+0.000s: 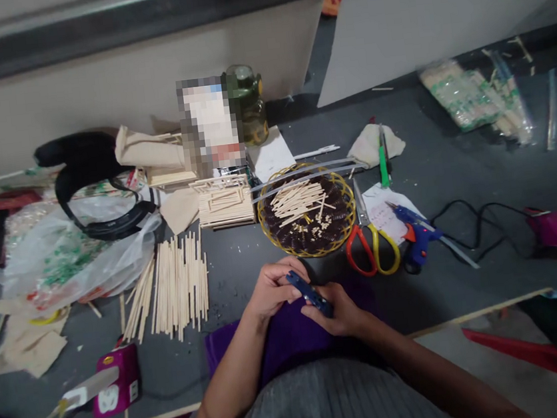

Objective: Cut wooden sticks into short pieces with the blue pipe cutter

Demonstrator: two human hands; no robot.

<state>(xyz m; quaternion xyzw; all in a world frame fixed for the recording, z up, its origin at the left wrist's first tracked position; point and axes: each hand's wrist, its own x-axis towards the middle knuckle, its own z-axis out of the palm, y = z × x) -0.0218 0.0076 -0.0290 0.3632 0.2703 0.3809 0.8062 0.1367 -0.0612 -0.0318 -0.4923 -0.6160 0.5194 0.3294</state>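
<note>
In my right hand [339, 311] is a small dark blue hand tool [309, 293], which looks like a cutter or nippers. Its far end points up and left toward my left hand [276, 288]. The fingers of that hand are bent together beside the tool's tip, and whatever they pinch is too small or hidden to make out. Just beyond my hands stands a yellow-rimmed basket [268, 238] with short cut wooden sticks [297, 200] and small bits in it. Purple cloth [275, 353] lies beneath my forearms.
Right of the basket lie red-and-yellow-handled scissors [374, 252] and a blue glue gun [419, 238] with its cord. Long wooden sticks [176, 284] are spread at left, near a small stick-built piece [225, 205]. Purple power sockets [116, 382] and a plastic bag [77, 259] stand further out.
</note>
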